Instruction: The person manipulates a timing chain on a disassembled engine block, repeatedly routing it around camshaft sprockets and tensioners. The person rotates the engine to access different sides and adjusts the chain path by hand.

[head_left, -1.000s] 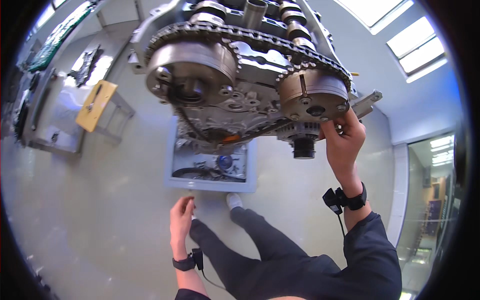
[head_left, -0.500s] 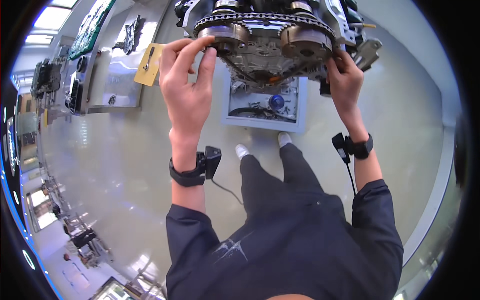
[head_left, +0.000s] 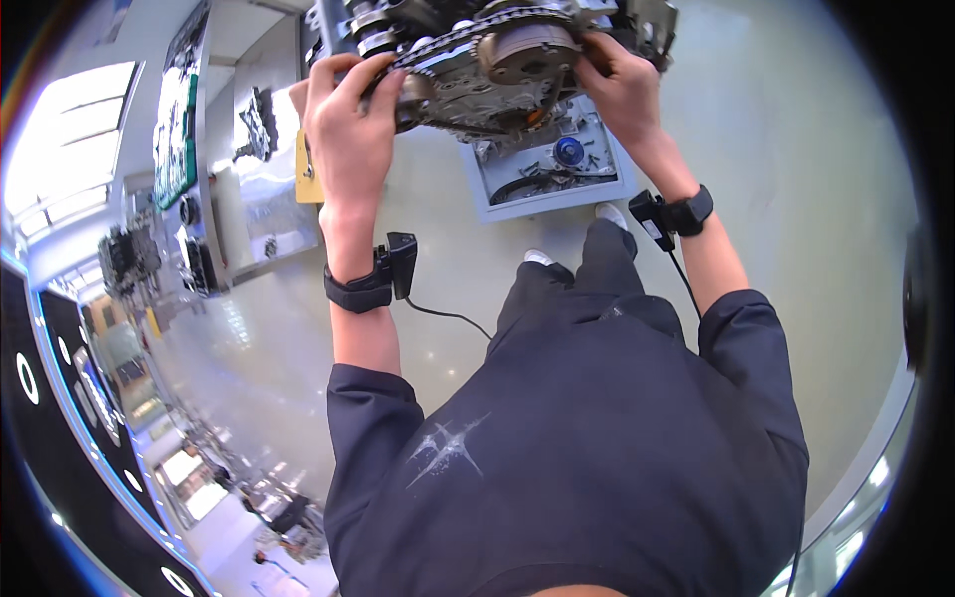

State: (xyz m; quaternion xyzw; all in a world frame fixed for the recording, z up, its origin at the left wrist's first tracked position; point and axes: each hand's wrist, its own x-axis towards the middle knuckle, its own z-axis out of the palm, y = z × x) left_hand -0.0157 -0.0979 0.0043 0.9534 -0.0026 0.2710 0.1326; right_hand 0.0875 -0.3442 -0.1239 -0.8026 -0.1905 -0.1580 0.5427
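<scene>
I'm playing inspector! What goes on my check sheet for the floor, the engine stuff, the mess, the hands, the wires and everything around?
Surface: pale, shiny floor.
Job's things: engine with a chain and two round wheels, left wheel and right wheel.
Clutter: tray below the engine, holding a blue round part and small metal bits.
Hands: left hand at the left wheel; right hand at the right wheel's edge; exact grip unclear.
Cables: thin black wires, left wire and right wire, one at each wrist.
Surroundings: metal bench at left, a dark metal part on it.
</scene>
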